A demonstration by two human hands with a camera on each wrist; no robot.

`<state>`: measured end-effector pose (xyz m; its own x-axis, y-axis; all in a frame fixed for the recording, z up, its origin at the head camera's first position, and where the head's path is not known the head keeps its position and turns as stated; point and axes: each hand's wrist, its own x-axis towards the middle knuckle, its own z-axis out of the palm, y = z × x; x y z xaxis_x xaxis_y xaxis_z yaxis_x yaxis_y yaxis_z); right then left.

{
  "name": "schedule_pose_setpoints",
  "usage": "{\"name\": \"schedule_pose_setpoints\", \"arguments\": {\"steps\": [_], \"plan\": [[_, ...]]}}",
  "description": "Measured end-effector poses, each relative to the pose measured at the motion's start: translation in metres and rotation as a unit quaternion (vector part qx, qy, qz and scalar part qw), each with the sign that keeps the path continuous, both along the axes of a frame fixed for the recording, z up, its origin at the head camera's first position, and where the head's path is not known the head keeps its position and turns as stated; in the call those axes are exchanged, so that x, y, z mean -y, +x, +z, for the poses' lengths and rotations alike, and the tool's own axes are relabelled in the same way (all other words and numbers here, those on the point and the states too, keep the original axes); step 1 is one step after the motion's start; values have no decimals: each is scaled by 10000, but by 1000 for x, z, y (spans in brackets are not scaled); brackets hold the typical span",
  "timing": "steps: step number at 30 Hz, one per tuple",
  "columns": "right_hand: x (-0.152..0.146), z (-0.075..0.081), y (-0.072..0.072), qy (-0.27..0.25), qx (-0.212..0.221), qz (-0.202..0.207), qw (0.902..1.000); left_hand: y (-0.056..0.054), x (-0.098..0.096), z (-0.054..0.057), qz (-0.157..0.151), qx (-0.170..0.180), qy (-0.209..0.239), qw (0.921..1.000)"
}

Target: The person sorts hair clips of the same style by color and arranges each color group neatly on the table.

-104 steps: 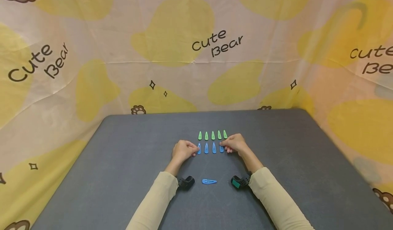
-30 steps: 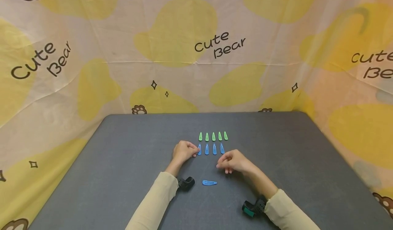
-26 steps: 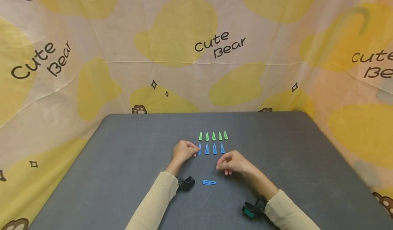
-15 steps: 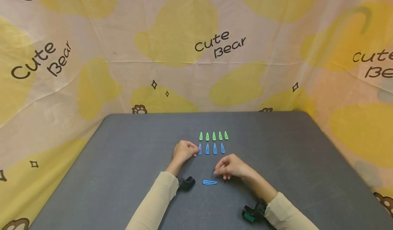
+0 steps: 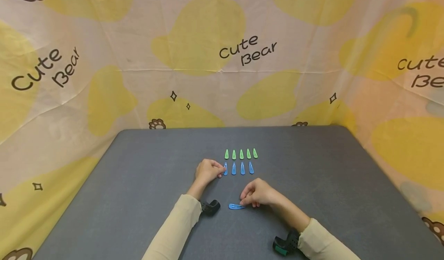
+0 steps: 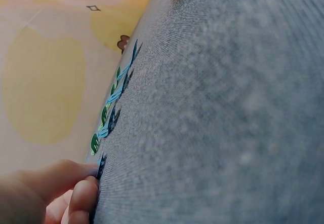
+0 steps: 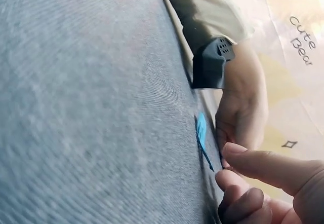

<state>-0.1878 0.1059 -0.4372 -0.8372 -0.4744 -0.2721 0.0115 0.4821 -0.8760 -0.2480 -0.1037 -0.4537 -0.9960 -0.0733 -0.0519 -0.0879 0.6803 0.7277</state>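
Observation:
My left hand (image 5: 207, 171) pinches the lower part of the leftmost blue snap hair clip (image 5: 226, 170); in the left wrist view thumb and fingers meet at that clip (image 6: 101, 166). Three more blue clips (image 5: 242, 168) stand in line to its right. Below the row, a loose blue snap hair clip (image 5: 235, 206) lies sideways, narrow end to the right. My right hand (image 5: 261, 193) is at that narrow end and overlaps it in the head view. In the right wrist view the thumb and forefinger are parted, just beyond the tip of the loose clip (image 7: 201, 127).
Several green snap hair clips (image 5: 241, 154) form a row behind the blue ones. Everything lies on a dark grey table (image 5: 156, 221). A patterned cloth (image 5: 194, 36) hangs behind it. Each wrist wears a black band device (image 5: 211, 207).
My right hand has come away from the right end of the blue row, moving toward me and slightly left to the loose blue hair clip. My left hand has stayed at the leftmost clip.

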Motion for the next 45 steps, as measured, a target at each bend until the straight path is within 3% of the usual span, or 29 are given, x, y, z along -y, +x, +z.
{"name": "schedule_pose_setpoints", "arguments": {"steps": [45], "plan": [[15,-1,9,764,-432,-322,9956,-3,1,-2,-29,51,9,10000]]}}
